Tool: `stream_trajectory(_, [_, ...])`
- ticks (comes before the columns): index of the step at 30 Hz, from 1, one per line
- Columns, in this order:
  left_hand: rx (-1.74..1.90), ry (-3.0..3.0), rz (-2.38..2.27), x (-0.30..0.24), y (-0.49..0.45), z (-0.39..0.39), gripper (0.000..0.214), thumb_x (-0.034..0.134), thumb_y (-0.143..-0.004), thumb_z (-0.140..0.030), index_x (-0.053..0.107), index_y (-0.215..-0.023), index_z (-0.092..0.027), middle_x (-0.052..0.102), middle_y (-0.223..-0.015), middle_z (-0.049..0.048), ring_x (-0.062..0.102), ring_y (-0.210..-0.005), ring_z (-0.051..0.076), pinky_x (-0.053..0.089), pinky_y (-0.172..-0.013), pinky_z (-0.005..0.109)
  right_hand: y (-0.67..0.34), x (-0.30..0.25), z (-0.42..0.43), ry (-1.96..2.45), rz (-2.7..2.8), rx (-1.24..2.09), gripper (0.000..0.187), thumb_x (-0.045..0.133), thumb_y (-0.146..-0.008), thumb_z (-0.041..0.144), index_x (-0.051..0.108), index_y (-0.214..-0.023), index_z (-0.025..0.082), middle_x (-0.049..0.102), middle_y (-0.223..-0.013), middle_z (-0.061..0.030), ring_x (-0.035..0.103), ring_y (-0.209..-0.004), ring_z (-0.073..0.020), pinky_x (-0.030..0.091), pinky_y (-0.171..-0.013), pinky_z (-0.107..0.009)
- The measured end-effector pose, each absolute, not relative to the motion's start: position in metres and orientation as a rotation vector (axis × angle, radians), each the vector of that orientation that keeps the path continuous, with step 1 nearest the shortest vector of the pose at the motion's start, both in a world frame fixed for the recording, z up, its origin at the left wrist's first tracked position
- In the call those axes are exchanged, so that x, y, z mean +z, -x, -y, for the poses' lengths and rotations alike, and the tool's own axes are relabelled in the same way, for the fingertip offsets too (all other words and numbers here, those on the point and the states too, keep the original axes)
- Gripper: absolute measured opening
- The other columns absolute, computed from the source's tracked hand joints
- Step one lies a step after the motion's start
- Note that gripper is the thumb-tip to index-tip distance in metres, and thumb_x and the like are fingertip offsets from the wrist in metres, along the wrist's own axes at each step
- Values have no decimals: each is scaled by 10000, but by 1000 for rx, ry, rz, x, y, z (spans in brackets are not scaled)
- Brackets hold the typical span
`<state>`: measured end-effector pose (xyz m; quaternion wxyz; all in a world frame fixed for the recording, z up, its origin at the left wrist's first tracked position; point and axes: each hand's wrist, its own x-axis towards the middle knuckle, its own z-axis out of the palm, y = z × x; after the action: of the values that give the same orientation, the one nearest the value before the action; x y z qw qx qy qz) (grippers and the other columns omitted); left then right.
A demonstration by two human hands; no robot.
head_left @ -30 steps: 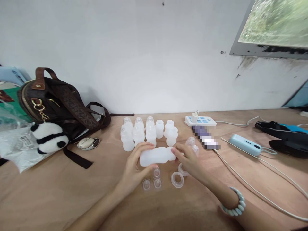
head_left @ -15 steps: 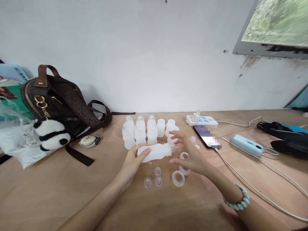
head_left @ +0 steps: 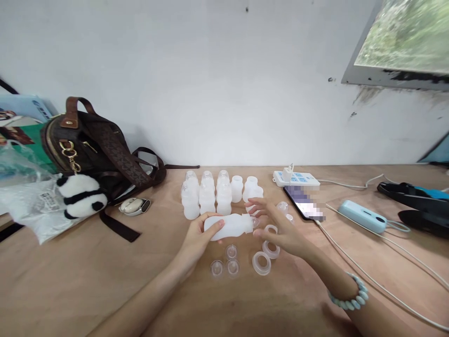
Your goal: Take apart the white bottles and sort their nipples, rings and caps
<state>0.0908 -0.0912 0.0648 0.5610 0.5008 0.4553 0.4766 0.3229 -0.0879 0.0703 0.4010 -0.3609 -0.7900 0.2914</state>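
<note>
My left hand (head_left: 201, 236) is wrapped round a milky white baby bottle (head_left: 229, 227), which lies on its side above the table. A clear teat (head_left: 256, 221) points right from its neck. Close about that teat end is my right hand (head_left: 282, 230), fingers and thumb apart; whether a fingertip touches it I cannot tell. Below the bottle, several clear teats (head_left: 232, 267) sit together. White collar rings (head_left: 261, 263) lie in a line under my right hand. Behind, capped bottles (head_left: 207, 199) stand in rows, with open-necked bottles (head_left: 237, 188) to their right, partly hidden by my fingers.
On the left are a dark backpack (head_left: 105, 145) with a panda plush (head_left: 82, 196), a plastic bag (head_left: 31, 206) and a computer mouse (head_left: 131, 206). To the right lie a power strip (head_left: 301, 179), a phone (head_left: 298, 201), a blue power bank (head_left: 363, 216) and cables. Clear domed covers (head_left: 282, 207) lie near the phone.
My right thumb has come up nearer the teat, narrowing the gap to the fingers. My left hand keeps its hold on the bottle. The whole view has shifted slightly.
</note>
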Motion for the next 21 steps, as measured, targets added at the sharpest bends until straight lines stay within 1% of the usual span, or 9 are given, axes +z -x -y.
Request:
stream_trajectory(1, [1124, -1179, -1065, 64, -91, 91, 377, 754, -721, -450, 700, -919, -134, 727, -878, 67, 643, -684, 170, 513, -552, 241, -322, 70, 88, 901, 1988, 754, 539, 639, -890, 424, 399, -1351, 279, 596, -1244, -85, 597, -1097, -227, 495, -967, -433])
stream_trajectory(2, [1125, -1179, -1056, 64, -90, 91, 377, 749, -727, -454, 701, -918, -132, 730, -874, 69, 643, -674, 167, 508, -551, 239, -321, 69, 89, 891, 1967, 767, 560, 663, -875, 376, 376, -1346, 285, 600, -1207, -78, 606, -1080, -218, 502, -962, -430])
stream_trajectory(6, [1118, -1163, -1054, 62, -90, 91, 378, 749, -728, -460, 697, -905, -130, 731, -846, 68, 648, -664, 173, 498, -545, 242, -317, 63, 87, 922, 1872, 813, 424, 613, -897, 309, 379, -1247, 270, 610, -1058, -53, 657, -936, -192, 561, -811, -374])
stream_trajectory(9, [1093, -1167, -1046, 61, -90, 90, 379, 741, -737, -462, 695, -907, -126, 725, -809, 64, 646, -650, 175, 494, -542, 242, -316, 63, 87, 938, 1920, 751, 350, 584, -912, 303, 419, -1215, 250, 638, -986, -41, 656, -874, -182, 561, -772, -351])
stream_trajectory(13, [1074, -1171, -1006, 63, -92, 91, 387, 687, -777, -492, 676, -892, -123, 702, -745, 57, 623, -602, 174, 469, -525, 254, -316, 66, 89, 865, 2069, 552, 387, 650, -872, 338, 506, -1217, 237, 679, -1064, -74, 653, -948, -213, 547, -769, -346])
stream_trajectory(14, [1076, -1185, -1007, 64, -93, 92, 389, 670, -784, -505, 670, -880, -128, 690, -722, 50, 615, -592, 174, 466, -529, 260, -315, 65, 90, 861, 2079, 505, 362, 662, -861, 342, 535, -1182, 231, 688, -1050, -76, 658, -921, -214, 545, -738, -335])
stream_trajectory(16, [1084, -1245, -1044, 66, -94, 95, 388, 665, -765, -521, 658, -853, -143, 664, -684, 32, 597, -574, 176, 458, -528, 268, -311, 63, 91, 881, 2039, 481, 274, 663, -852, 337, 570, -1081, 219, 702, -931, -52, 658, -790, -189, 530, -650, -300])
stream_trajectory(18, [1139, -1345, -1116, 68, -95, 98, 355, 683, -729, -500, 646, -840, -164, 657, -706, 22, 595, -604, 182, 464, -544, 270, -308, 60, 92, 925, 1954, 557, 222, 676, -828, 339, 575, -981, 213, 683, -784, -10, 623, -661, -157, 494, -566, -261])
stream_trajectory(21, [1263, -1511, -1184, 66, -94, 104, 269, 682, -733, -420, 634, -861, -188, 660, -757, 12, 598, -681, 191, 479, -603, 268, -303, 57, 94, 968, 1834, 723, 214, 687, -808, 373, 566, -879, 210, 651, -687, 19, 577, -585, -133, 426, -489, -226])
